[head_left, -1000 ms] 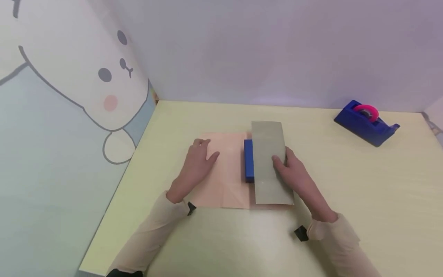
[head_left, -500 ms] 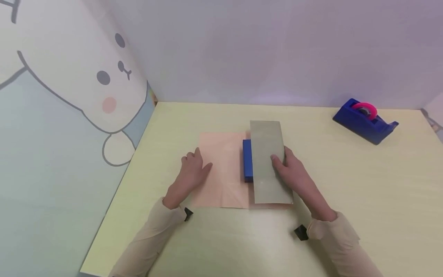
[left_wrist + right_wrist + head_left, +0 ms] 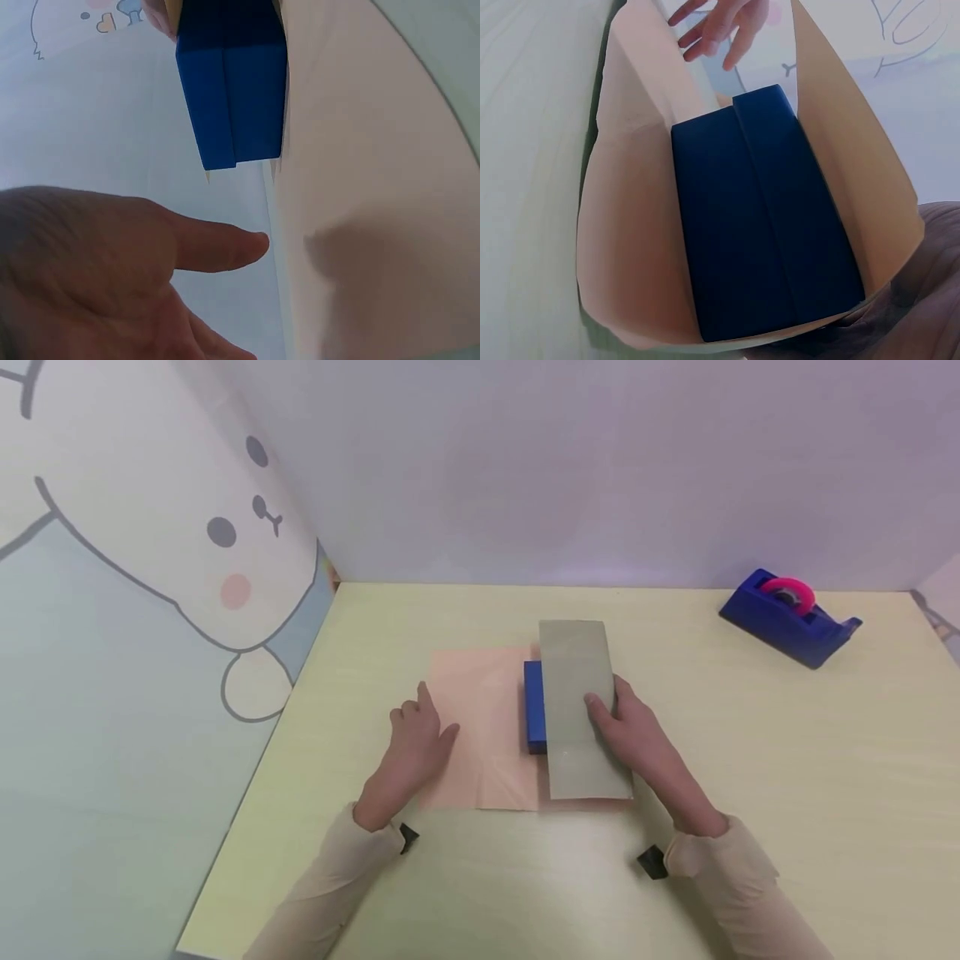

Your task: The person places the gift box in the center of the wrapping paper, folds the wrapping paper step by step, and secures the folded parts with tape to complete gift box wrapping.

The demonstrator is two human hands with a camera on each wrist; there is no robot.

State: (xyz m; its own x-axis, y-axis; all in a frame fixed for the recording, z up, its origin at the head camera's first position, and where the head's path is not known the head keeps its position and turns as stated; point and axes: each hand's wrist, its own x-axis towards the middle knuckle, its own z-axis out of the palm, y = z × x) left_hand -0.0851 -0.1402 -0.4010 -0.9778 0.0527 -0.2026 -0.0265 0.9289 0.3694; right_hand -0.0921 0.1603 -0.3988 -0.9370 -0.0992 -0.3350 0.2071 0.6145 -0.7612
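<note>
A sheet of wrapping paper [image 3: 487, 718] lies on the table, its pink side up. Its right part is folded over a blue box [image 3: 535, 706], so the grey-beige back of that flap [image 3: 577, 735] faces up. My right hand [image 3: 641, 739] holds the flap against the box, thumb on top. In the right wrist view, the paper bends round the long blue box [image 3: 757, 225], which has a lid seam. My left hand [image 3: 411, 747] is over the paper's left edge, index finger extended and thumb apart, holding nothing. In the left wrist view its thumb [image 3: 221, 244] is apart from the box.
A blue tape dispenser [image 3: 787, 618] with a pink roll core stands at the back right of the pale table [image 3: 480, 885]. A plain wall [image 3: 562, 477] rises behind the table. A wall with a cartoon drawing [image 3: 150, 652] flanks the left side.
My left hand has moved left and towards me, off the middle of the pink paper to its left edge. The right hand keeps its hold on the flap.
</note>
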